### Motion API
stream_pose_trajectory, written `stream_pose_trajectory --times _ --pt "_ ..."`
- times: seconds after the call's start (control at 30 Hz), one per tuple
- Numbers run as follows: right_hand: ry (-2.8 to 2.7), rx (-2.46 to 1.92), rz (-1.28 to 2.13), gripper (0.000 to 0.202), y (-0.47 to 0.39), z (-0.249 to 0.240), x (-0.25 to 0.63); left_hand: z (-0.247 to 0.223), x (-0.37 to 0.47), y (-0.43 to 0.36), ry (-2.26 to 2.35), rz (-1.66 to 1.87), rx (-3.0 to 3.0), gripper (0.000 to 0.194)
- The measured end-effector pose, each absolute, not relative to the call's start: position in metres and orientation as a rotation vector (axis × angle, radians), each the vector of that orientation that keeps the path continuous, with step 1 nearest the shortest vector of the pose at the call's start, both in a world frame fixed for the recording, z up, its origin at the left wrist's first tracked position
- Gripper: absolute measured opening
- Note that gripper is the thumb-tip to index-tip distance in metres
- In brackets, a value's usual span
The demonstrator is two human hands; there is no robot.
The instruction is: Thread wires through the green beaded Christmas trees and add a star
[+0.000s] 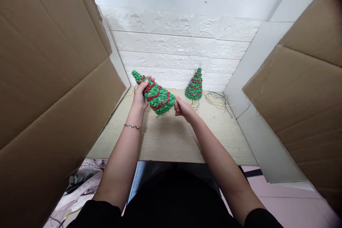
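Observation:
A small green Christmas tree [160, 96] with red garland lies tilted in the air above the table, its tip up to the left and its base down to the right. My left hand [141, 92] is wrapped round its upper part, thumb across the front. At the lower right edge of the base, my right hand [182, 107] is closed, with thumb and curled fingers gripping there; exactly what lies between the fingertips is hidden. Farther back, a second decorated Christmas tree [194, 87] with a clear topper stands upright near the wall, touched by neither hand.
Loose yellow, white and dark wires [217, 100] lie coiled right of the standing tree. The wooden table [171, 142] ends at a white brick-pattern wall [171, 46]. Cardboard sheets rise at left [53, 60] and right [301, 89], flanking the workspace.

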State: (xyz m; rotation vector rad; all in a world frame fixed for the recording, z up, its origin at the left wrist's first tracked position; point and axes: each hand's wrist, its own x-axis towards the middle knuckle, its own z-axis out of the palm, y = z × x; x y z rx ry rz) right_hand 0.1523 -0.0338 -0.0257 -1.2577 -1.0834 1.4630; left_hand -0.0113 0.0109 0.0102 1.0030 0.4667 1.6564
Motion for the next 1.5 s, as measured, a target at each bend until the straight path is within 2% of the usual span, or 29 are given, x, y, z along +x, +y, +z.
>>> stream_pose_trajectory --times 0.17,0.27,0.47,0.67,0.93,1.37,1.5 --pt "-0.957 -1.076 1.644 0.037 -0.038 -0.021 0.151 0.008 -0.008 0.011 0.538 1.542 1.009 0.042" --pt "-0.892 -1.015 1.679 0.030 -0.040 -0.018 0.153 0.008 -0.004 0.012 0.575 1.609 1.007 0.049" --pt "-0.918 -1.013 1.637 0.037 -0.038 -0.023 0.152 0.005 -0.010 0.020 0.581 1.631 1.047 0.062" --pt "-0.980 -1.036 1.549 0.045 -0.033 -0.031 0.152 -0.003 -0.012 0.029 0.574 1.564 1.018 0.052" --pt "-1.263 -1.131 1.339 0.055 -0.034 -0.035 0.149 -0.001 -0.006 0.026 0.588 1.670 0.896 0.051" --pt "-1.461 -1.217 1.077 0.051 -0.040 -0.033 0.142 0.004 -0.001 0.017 0.668 1.832 0.918 0.039" --pt "-1.607 -1.056 0.876 0.039 -0.044 -0.029 0.138 0.009 -0.003 0.015 0.594 1.836 0.802 0.039"
